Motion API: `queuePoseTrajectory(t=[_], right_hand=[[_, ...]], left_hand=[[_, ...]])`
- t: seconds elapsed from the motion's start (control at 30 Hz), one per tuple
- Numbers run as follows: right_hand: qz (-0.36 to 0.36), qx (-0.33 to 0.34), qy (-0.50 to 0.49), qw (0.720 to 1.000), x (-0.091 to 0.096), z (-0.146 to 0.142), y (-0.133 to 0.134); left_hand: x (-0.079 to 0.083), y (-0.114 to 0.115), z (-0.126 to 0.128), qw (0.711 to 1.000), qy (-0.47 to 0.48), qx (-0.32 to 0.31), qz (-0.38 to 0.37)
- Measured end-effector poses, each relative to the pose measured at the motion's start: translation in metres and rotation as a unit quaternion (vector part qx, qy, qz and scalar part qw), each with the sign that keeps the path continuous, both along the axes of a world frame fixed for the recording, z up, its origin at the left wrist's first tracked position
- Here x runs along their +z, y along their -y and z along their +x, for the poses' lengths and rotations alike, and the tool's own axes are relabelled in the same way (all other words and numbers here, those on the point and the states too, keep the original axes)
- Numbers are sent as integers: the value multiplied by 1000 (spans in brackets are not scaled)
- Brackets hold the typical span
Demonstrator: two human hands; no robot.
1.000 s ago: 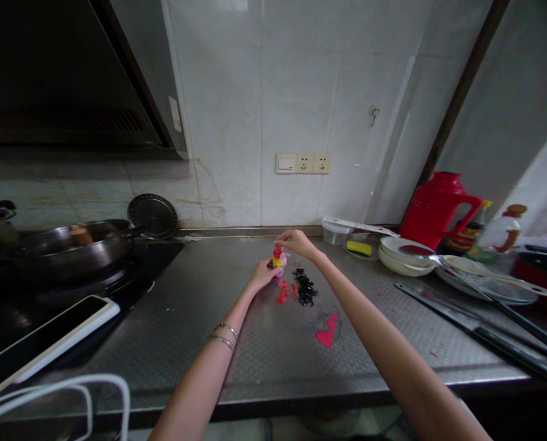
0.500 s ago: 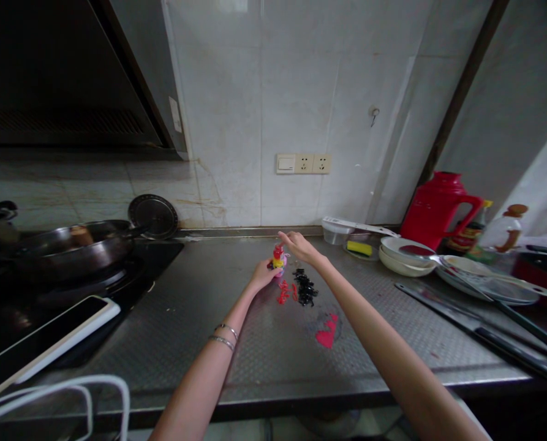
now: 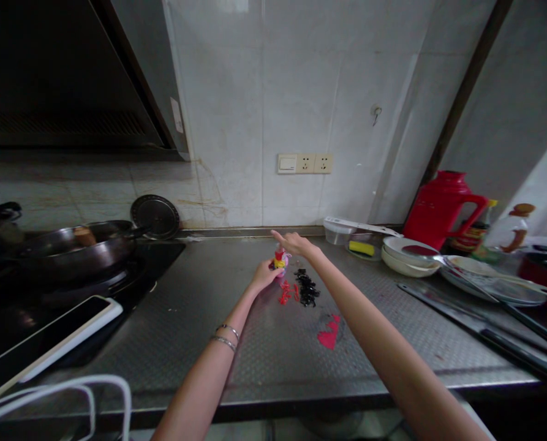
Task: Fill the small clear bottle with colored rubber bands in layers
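Note:
My left hand [image 3: 264,273] is closed round a small jar [image 3: 280,262] with red, yellow and pink colours, standing on the metal counter. Above it, my right hand [image 3: 294,242] stretches over the top of the jar, one finger pointing out to the left; whether it touches the top I cannot tell. Just in front of the jar lie small red loops [image 3: 284,293], which look like hair ties. Beside them is a bunch of similar black loops [image 3: 307,288]. Nearer to me are pink-red heart-shaped pieces [image 3: 329,334] lying flat.
On the left, a pan [image 3: 80,248] sits on the black stove, with a white-edged phone-like slab [image 3: 48,343] nearer. At right stand a red thermos [image 3: 438,208], stacked bowls [image 3: 406,263], a yellow sponge [image 3: 361,248] and a long knife-like tool [image 3: 443,312]. White cable-like loops [image 3: 112,383] fill the lower left.
My right hand has shifted slightly left over the jar, its pointing finger now reaching further out. The left hand keeps its hold; the view has moved a little.

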State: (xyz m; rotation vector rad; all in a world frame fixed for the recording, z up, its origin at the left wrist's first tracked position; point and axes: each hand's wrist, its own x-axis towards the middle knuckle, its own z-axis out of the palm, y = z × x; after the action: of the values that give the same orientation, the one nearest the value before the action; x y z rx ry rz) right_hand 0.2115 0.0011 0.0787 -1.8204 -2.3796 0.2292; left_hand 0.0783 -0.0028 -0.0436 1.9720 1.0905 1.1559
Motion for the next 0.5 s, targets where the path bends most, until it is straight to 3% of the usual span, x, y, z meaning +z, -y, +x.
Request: queuePoseTrajectory(t=[0.2,0.5], right_hand=[[-5,-7,-28,1000,-1,-3,0],[81,50,-139,986,-2,7,11]], left_hand=[[-1,-1,-1,1000,-1,2,5],[2,5,-1,1000,3,-4,-12]])
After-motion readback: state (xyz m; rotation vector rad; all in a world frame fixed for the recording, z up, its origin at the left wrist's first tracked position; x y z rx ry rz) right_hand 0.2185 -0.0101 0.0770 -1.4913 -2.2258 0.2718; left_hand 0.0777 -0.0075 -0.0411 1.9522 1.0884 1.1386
